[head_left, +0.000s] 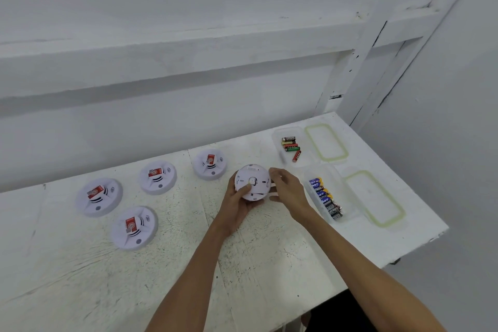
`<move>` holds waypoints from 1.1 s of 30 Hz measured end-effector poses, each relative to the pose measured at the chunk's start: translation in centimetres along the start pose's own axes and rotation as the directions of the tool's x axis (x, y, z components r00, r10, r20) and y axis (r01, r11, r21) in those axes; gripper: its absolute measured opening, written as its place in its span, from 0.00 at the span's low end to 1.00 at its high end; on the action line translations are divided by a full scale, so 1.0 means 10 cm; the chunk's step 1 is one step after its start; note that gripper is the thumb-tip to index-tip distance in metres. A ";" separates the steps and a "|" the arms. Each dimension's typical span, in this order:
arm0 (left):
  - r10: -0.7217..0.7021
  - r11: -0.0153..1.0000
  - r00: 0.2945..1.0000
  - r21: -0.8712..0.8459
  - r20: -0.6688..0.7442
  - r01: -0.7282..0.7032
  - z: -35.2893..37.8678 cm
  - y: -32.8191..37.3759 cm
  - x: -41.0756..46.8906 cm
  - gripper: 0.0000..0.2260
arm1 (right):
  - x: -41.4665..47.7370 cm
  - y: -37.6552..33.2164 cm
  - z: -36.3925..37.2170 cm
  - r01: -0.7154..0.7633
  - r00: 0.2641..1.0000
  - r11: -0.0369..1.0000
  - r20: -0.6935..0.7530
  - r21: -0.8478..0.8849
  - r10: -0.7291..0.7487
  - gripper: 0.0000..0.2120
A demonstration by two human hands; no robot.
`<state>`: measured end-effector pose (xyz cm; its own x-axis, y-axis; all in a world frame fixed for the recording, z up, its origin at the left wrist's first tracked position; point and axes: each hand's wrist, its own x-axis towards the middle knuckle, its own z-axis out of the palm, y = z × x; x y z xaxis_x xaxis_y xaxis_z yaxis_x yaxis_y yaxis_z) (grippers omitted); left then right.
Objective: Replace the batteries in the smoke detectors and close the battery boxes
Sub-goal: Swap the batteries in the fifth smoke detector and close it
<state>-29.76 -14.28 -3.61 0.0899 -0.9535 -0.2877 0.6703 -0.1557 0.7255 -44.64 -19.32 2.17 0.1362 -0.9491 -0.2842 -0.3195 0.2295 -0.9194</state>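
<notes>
A white round smoke detector (254, 179) is held above the table with its back side facing me. My left hand (238, 201) grips it from below and the left, thumb on its back. My right hand (285, 188) is at its right edge, fingers spread and touching the rim. Several more smoke detectors lie face up on the table with red labels: one (210, 164) just left of the held one, another (158, 176), a third (99, 197) and the nearest (134, 227).
On the white table (269, 264), a clear box (310, 152) at the back right holds several mixed batteries (291, 146). A nearer clear box (346, 198) holds several blue and black batteries (324, 201). Two green-rimmed lids (326, 142) (375, 198) lie beside them. The table edge runs at the right.
</notes>
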 end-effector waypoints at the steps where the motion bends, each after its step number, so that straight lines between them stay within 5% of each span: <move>1: 0.008 1.000 1.000 0.013 0.016 -0.008 0.01 0.00 -0.01 0.22 | 0.01 -0.02 0.00 -0.059 0.998 0.997 0.015 0.042 0.059 0.17; 10: -0.044 0.998 0.999 -0.038 0.013 0.044 0.00 0.01 -0.01 0.26 | 0.08 -0.04 0.07 -0.308 0.946 0.914 -0.014 0.263 0.323 0.10; 18: 0.005 1.000 1.000 0.025 0.028 -0.006 0.03 0.02 -0.04 0.20 | 0.14 -0.12 0.04 -0.400 0.913 0.863 0.055 0.308 0.404 0.10; 24: 0.022 0.997 1.000 0.072 0.007 -0.023 0.03 -0.02 -0.04 0.20 | 0.14 -0.09 0.24 -0.344 0.916 0.784 0.002 0.517 0.401 0.05; 33: 0.078 0.991 0.997 0.110 -0.023 -0.075 0.06 -0.05 -0.06 0.19 | 0.11 -0.18 0.42 -0.324 0.901 0.776 -0.072 0.541 0.427 0.13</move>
<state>-30.58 -13.78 -3.45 0.1585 -0.9567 -0.2442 0.5762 -0.1112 0.8097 -39.96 -19.89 2.38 -0.0812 -0.7732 -0.6290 0.2155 0.6025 -0.7685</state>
